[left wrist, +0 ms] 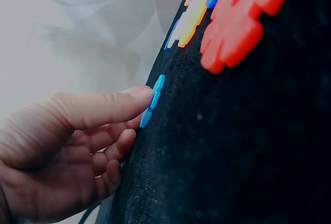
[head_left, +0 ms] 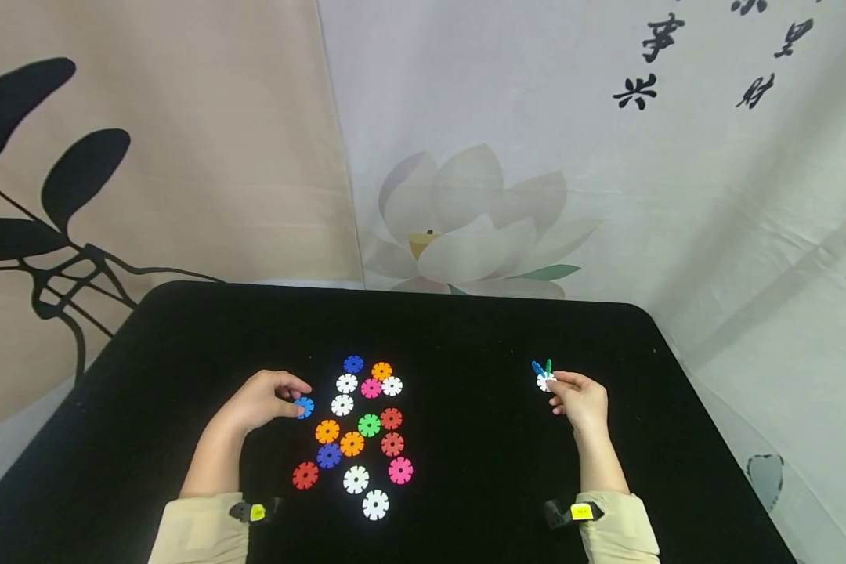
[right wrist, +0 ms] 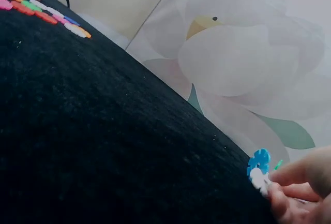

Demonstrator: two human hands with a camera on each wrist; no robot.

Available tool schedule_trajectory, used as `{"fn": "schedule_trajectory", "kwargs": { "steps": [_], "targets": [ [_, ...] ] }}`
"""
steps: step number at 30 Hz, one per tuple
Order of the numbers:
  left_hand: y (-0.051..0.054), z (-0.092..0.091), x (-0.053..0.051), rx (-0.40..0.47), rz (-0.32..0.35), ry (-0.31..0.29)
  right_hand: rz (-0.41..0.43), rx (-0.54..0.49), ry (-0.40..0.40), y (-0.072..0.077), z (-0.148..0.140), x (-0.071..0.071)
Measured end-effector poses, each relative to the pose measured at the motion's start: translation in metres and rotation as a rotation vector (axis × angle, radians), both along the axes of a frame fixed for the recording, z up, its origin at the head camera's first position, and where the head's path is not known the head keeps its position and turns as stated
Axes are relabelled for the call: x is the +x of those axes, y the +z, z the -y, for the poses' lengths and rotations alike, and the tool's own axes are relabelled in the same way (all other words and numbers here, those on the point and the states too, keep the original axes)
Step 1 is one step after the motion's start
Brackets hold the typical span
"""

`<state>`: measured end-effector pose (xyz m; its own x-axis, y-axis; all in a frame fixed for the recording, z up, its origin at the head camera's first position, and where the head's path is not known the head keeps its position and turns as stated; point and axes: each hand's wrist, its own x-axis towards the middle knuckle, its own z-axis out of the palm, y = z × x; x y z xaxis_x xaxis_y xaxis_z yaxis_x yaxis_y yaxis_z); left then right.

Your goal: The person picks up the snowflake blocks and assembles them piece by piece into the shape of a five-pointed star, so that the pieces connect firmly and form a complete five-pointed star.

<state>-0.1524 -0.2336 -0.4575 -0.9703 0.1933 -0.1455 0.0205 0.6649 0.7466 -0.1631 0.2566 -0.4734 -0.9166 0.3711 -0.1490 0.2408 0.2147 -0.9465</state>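
My left hand [head_left: 266,398] pinches a light blue notched disc [head_left: 305,406] at the left edge of a group of discs. Seen from the left wrist, the thumb lies against that light blue disc [left wrist: 157,90], which stands tilted close to the black cloth. My right hand [head_left: 582,399], off to the right, holds a white notched disc [head_left: 544,382] between thumb and fingers. A blue disc [right wrist: 260,159] and a green disc [right wrist: 279,165] stick up from the white one and appear joined to it. The fingers partly cover this small assembly.
Between my hands lie several loose notched discs, among them a green disc [head_left: 370,425], an orange disc [head_left: 327,432], a red disc [head_left: 305,475] and a white disc [head_left: 376,505]. They rest on a black-covered table [head_left: 479,470]. A printed curtain [head_left: 493,94] hangs behind it.
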Motion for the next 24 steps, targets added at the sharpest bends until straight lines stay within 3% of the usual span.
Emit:
{"fn": "schedule_trajectory", "kwargs": {
  "steps": [8,15,18,24],
  "targets": [
    [0.001,-0.003,0.000,-0.027,-0.008,-0.001,0.012,0.224,-0.040,0.008,0.002,0.004],
    [0.002,-0.003,0.000,-0.018,0.008,-0.007,-0.098,0.312,-0.104,0.023,0.013,0.008],
    [0.003,-0.001,0.001,0.004,0.015,-0.013,-0.177,0.302,-0.052,0.030,0.024,0.010],
    [0.007,0.001,0.003,0.025,0.022,-0.019,-0.290,0.263,0.126,0.046,0.053,0.021]
  ]
}}
